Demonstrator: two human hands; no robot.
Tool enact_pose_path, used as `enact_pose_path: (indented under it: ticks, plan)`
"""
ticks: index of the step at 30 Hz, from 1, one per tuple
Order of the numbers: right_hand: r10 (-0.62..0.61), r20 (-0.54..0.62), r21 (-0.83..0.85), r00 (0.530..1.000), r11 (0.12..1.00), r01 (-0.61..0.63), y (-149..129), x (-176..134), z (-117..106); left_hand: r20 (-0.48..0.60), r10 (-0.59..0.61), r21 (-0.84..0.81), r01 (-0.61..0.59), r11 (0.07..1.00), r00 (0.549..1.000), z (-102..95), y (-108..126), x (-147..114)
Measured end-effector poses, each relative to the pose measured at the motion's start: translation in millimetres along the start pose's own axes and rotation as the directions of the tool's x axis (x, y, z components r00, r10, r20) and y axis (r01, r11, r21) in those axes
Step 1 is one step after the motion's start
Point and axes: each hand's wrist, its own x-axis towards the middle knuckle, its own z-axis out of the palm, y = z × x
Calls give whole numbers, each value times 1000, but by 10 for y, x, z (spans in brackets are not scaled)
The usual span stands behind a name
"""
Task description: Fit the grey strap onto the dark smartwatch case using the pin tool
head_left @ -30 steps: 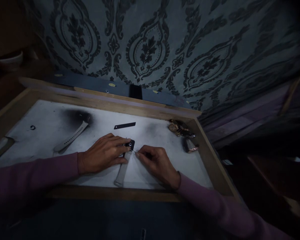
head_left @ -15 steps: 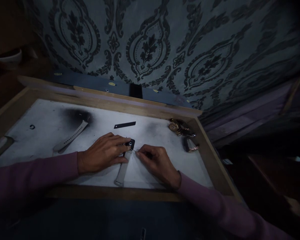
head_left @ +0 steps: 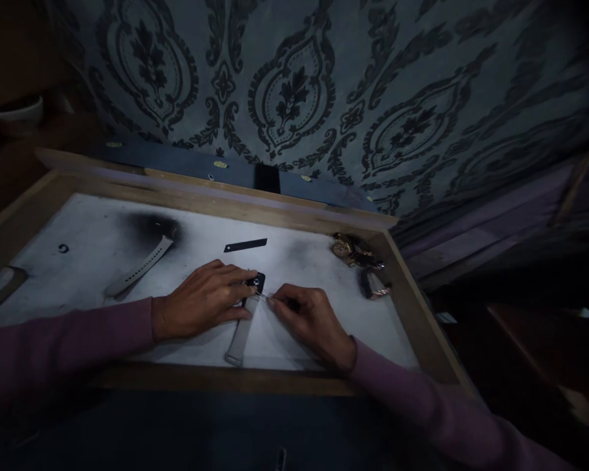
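A dark smartwatch (head_left: 260, 281) lies face down on the white bottom of a wooden tray, with a grey strap (head_left: 240, 335) running from it toward the tray's front side. My left hand (head_left: 209, 299) rests over the watch from the left, its fingers pressing the case and the strap end. Pinched in my right hand (head_left: 310, 315) is a thin metal pin-like tool (head_left: 262, 296), its tip touching the place where strap and case meet. My fingers hide part of the watch and most of the tool.
A black blade (head_left: 245, 245) lies behind the watch. A loose grey strap half (head_left: 142, 267) is at left, with another band (head_left: 4, 288) near the tray's left side. Several wristwatches (head_left: 358, 252) sit at back right. Raised wooden walls (head_left: 216, 190) enclose the tray.
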Motion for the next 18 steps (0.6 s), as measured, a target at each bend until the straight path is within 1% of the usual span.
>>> enact_pose_path:
  ticks: [3, 12, 16, 18]
  plan:
    - [1, -6, 13, 1000, 1000, -1, 1, -3, 3, 7, -5, 14, 5, 1000, 1000, 4, 1, 0]
    - [2, -9, 42, 1000, 999, -2, 10, 3, 16, -18, 15, 25, -15, 1000, 1000, -4, 2, 8]
    - [0, -8, 8, 1000, 1000, 0, 20, 4, 18, -8, 14, 28, -14, 1000, 1000, -6, 6, 10]
    - [-21, -13, -40, 1000, 999, 20, 20, -6, 23, -6, 10, 33, -9, 999, 1000, -2, 9, 7]
